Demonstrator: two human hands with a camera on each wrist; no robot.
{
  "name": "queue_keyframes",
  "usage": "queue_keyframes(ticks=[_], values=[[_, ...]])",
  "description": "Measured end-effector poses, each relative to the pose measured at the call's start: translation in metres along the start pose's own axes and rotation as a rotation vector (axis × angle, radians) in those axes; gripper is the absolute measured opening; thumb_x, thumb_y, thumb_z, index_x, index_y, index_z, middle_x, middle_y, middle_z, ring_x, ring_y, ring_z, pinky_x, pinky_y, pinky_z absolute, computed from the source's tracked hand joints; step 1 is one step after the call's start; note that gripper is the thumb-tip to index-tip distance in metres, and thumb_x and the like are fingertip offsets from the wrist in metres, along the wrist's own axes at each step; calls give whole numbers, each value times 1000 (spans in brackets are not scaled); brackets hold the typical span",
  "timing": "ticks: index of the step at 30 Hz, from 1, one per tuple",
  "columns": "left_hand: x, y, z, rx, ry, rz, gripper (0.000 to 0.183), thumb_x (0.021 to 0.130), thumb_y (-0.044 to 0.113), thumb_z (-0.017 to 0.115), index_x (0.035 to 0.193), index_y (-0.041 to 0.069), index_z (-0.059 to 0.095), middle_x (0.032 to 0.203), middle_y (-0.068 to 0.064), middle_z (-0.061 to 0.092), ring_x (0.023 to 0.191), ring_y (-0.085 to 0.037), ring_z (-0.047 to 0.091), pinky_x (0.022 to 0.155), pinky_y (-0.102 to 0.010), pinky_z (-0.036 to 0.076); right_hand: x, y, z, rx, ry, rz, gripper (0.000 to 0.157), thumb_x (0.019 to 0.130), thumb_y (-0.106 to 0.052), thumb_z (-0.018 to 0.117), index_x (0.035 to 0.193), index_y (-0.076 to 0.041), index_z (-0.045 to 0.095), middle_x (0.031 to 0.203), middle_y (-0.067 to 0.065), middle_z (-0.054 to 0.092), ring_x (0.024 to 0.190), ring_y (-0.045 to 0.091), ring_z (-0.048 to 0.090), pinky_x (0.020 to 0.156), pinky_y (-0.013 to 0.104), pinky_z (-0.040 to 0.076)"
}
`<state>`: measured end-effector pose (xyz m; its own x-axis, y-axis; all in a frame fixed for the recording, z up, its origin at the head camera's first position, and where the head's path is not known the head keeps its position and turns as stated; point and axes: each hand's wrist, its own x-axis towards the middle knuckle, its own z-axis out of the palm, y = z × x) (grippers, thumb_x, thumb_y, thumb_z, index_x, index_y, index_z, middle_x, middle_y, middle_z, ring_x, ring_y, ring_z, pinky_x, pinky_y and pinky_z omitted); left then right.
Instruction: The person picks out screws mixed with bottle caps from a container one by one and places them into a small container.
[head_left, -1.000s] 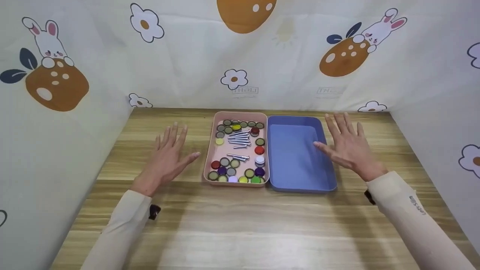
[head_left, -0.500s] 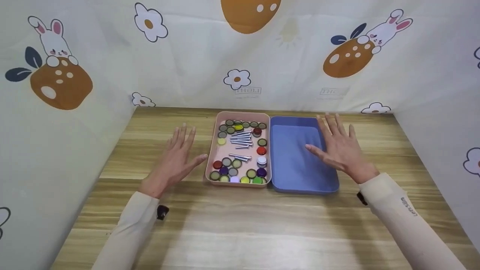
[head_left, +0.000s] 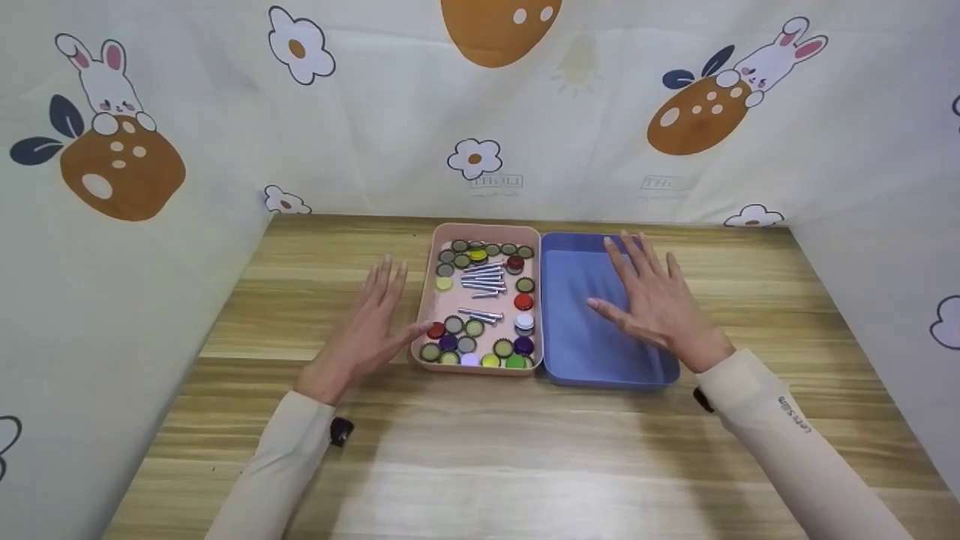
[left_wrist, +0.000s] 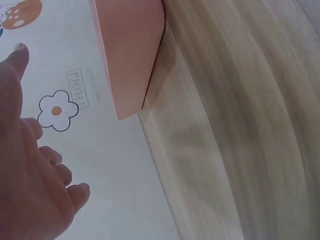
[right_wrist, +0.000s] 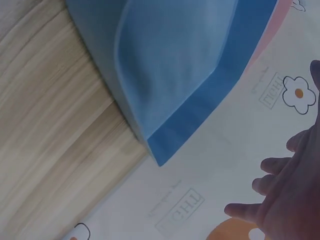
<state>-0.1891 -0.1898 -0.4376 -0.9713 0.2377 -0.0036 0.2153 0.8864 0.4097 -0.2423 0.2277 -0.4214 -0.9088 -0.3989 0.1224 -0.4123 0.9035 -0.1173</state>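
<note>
A pink tray (head_left: 421, 315) holds several bottle caps, among them a red cap (head_left: 523, 301) and a green cap (head_left: 516, 361). Several silver screws (head_left: 482, 279) lie in its middle, with a smaller group (head_left: 480, 315) below them. Against its right side stands a blue tray (head_left: 592, 337) with nothing inside. My left hand (head_left: 367, 334) hovers by the pink tray's left side, fingers straight, thumb tip over the near-left rim in the head view. Above the blue tray's right part is my right hand (head_left: 664, 307), fingers spread. Neither hand holds anything.
Both trays rest on a wood-grain table (head_left: 510, 450). A pale cloth (head_left: 375, 112) printed with rabbits, fruit and flowers hangs behind and on both sides. Dark wrist straps show below the cuffs.
Both hands have moved inward, the left one rightward to the pink tray's edge, the right one leftward over the blue tray. The caps and screws stay in place.
</note>
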Motion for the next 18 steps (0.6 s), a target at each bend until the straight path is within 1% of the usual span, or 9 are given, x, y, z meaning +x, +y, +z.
queue_keyframes(ticks=[5,9,12,15,18], values=[[1,5,5,4,-11,6,98,95,70,45,161,19,-6,169,-8,-15,157,-31,-8,127,-54,13,2,-8,3,-2,-18,-22,91,96,-68,44,163,-16,10,169,17,11,156,41,8,121,71,12],[1,7,8,20,-6,15,97,95,71,43,161,19,-5,169,-10,-13,158,-33,-5,126,-55,14,4,-14,5,-4,-13,-42,91,95,-69,44,163,-17,12,169,17,13,156,40,9,122,70,11],[1,9,10,29,-1,22,95,96,69,44,162,18,-3,169,-10,-12,158,-33,-3,126,-55,15,5,-18,6,-6,-17,-47,91,95,-70,43,163,-17,12,169,16,14,156,40,9,122,70,12],[1,10,13,39,5,32,94,97,67,44,162,16,-1,169,-12,-9,157,-35,-1,126,-55,16,5,-21,8,-3,-31,-45,90,95,-70,41,163,-18,11,170,15,12,157,40,8,122,69,13],[1,10,16,20,15,27,94,96,65,48,162,16,2,170,-13,-7,157,-35,1,126,-56,17,6,-25,9,8,-32,-57,89,96,-70,41,163,-19,10,170,14,9,157,39,8,122,69,15]])
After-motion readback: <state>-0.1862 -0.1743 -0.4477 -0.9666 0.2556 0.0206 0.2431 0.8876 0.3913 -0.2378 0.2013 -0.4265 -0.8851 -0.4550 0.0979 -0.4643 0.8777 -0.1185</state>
